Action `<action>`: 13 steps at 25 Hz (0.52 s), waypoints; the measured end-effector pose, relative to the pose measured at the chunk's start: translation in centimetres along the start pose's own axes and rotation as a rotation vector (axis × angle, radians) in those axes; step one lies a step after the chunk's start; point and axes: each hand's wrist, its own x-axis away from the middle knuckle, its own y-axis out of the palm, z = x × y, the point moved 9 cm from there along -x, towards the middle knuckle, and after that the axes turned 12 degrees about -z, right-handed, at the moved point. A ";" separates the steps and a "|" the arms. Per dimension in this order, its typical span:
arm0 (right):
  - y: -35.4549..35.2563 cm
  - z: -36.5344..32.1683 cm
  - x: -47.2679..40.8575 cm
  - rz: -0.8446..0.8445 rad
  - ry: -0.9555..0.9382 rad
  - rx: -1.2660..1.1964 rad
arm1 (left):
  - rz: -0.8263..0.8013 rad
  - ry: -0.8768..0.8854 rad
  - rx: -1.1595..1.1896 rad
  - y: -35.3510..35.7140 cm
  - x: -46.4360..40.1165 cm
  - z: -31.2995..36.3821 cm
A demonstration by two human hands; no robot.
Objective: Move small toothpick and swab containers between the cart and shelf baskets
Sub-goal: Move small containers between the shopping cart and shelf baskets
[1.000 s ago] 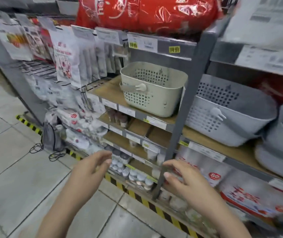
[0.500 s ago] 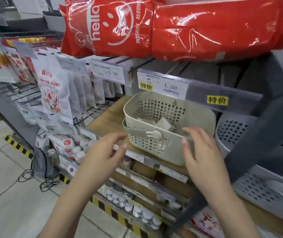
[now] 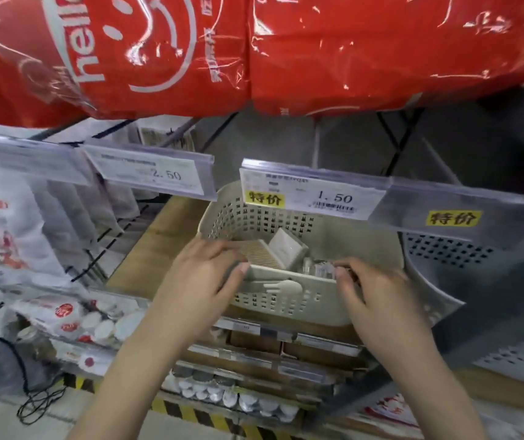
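Note:
A beige perforated basket (image 3: 286,296) stands on the wooden shelf. Inside it lie a clear box of swab sticks (image 3: 259,254), a white box (image 3: 287,246) and small clear containers (image 3: 316,269). My left hand (image 3: 203,274) grips the basket's front left rim, with the fingers curled inside and the thumb on the outside. Over at the front right rim, my right hand (image 3: 378,290) holds on with bent fingertips. No cart is in view.
A grey perforated basket (image 3: 444,258) sits directly right of the beige one. A price-tag rail (image 3: 311,198) overhangs both, with red bags (image 3: 254,42) above. Packets (image 3: 16,233) hang at the left. Lower shelves hold round white containers (image 3: 222,392).
Both hands rose from low in front of the shelf, reached the beige basket and took hold of its front rim. The view moved closer and higher.

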 end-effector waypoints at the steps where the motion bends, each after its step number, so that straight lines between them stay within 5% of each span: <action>1: 0.2 0.1 0.1 -0.020 0.021 -0.001 | -0.001 0.020 -0.020 0.1 0.3 -0.2; 8: 2.6 -0.3 1.8 -0.239 0.154 0.169 | -0.021 0.199 -0.086 0.7 3.3 0.7; 13: 4.0 -0.1 0.3 -0.478 0.189 0.043 | -0.036 0.256 -0.059 0.7 3.1 0.6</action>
